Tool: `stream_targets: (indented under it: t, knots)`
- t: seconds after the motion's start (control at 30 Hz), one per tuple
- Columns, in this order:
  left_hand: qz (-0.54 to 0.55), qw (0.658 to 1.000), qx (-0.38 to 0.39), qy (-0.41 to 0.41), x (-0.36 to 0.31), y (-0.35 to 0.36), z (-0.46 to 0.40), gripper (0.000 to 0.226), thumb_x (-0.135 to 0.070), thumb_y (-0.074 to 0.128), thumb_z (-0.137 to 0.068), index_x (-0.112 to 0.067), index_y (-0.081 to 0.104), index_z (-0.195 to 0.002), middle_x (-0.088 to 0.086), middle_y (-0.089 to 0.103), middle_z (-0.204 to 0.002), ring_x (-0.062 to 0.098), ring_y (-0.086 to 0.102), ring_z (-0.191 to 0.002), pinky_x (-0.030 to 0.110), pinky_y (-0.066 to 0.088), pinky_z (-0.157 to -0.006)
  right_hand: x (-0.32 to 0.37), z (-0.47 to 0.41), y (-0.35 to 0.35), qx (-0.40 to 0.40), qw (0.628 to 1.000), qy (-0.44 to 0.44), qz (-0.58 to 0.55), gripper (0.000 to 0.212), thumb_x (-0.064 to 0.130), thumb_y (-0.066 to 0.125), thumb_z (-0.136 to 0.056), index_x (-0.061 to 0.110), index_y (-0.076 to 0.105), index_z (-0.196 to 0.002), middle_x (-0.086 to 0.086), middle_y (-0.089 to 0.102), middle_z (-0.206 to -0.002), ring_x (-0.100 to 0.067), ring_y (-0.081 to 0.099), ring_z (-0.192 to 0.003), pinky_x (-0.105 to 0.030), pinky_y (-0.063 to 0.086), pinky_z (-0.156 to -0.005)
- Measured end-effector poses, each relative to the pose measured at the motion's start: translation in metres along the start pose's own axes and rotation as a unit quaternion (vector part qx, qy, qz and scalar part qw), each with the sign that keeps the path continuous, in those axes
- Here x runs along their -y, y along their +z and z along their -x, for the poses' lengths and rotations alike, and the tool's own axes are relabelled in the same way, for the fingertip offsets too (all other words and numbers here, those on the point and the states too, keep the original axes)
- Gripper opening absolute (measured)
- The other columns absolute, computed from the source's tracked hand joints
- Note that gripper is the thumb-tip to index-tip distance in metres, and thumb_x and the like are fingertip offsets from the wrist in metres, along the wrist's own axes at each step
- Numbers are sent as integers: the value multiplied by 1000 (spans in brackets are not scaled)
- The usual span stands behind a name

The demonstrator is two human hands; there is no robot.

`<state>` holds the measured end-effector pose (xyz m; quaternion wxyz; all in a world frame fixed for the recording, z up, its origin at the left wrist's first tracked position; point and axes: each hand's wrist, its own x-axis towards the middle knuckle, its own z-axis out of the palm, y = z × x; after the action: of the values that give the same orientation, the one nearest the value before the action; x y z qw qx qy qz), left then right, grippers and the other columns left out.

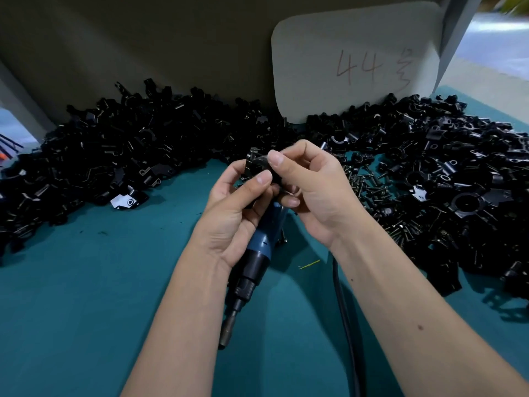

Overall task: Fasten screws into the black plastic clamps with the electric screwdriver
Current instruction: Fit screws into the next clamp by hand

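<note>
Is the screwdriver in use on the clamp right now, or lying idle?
Idle: the screwdriver lies flat on the green table under both hands, bit toward the person, away from the clamp.

One screwdriver (259,247), one card (355,64) (clamps (114,156) uncountable).

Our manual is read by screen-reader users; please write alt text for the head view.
Both hands, left and right, hold a black clamp above a blue screwdriver on a teal table. Clamp piles and loose screws lie behind.
</note>
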<state>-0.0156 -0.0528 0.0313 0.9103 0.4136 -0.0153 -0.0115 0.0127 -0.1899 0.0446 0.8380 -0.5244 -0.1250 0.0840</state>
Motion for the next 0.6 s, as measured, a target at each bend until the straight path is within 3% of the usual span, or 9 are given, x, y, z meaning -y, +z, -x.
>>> stream_targets:
  t: [0.1,0.27,0.33,0.4,0.53,0.6]
  knots:
    - [32,999,-5,1,-3,-2,0,35,-4,71,-80,-10,60,-113,4,70,-87,9,68,-70,14,56,-65,3,1,2,24,999,-1,-33,13,14,60,-103,10,71,-99,5,62,-66,-4,52,-52,-17,37,-45]
    - [11,1000,2,13,-4,-4,0,30,-3,71,-80,-11,60,-108,2,70,-85,9,67,-72,15,56,-69,-2,0,10,-32,999,-16,-19,16,8,72,-94,11,63,-81,0,52,-64,-4,49,-47,-18,36,-42]
    - [16,1000,-4,16,-5,-4,0,34,-4,72,-80,-12,60,-111,2,71,-88,9,67,-74,15,56,-69,-3,0,9,-10,1000,-20,-21,5,11,70,-97,13,69,-92,2,58,-70,-4,50,-51,-19,37,-44]
    - [21,1000,-5,18,-8,-7,0,37,-4,72,-80,-13,60,-114,1,72,-88,9,68,-75,15,56,-70,-2,1,9,6,1000,-25,-8,9,10,67,-99,13,75,-99,3,63,-72,-5,51,-56,-19,38,-46]
    - [-10,1000,5,20,-9,-9,1,34,-2,72,-79,-13,61,-109,1,70,-86,11,66,-77,16,56,-71,-3,2,14,-45,998,-38,20,23,5,76,-91,17,64,-75,-6,48,-69,-3,49,-49,-17,33,-42]
    - [-36,999,-3,32,-8,-7,0,32,-3,72,-77,-14,60,-105,2,71,-82,12,69,-75,17,57,-70,-4,1,13,-56,997,-47,40,20,12,78,-91,17,63,-80,-7,48,-73,-2,50,-52,-18,32,-42]
